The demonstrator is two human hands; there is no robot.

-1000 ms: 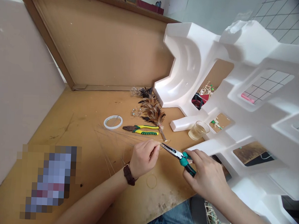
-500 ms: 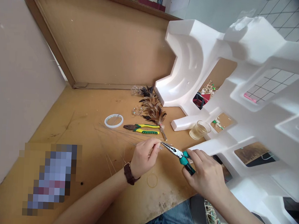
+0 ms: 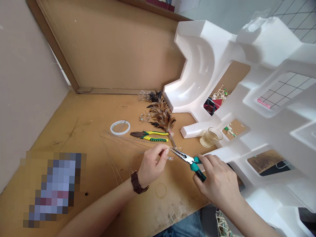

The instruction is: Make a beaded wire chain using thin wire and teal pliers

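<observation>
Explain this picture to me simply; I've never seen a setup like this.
There is no machine here. A camera worn on a person's head looks down at that person's own bare hands. The left hand, with a watch on its wrist, seems to pinch a thin strand, too fine to make out well. The right hand holds pliers, their tips close to the left fingertips. On the table lie a second pair of pliers with yellow and green handles, a white ring and a bunch of brown feathers. A glass stands near a large white foam piece at the right.
</observation>
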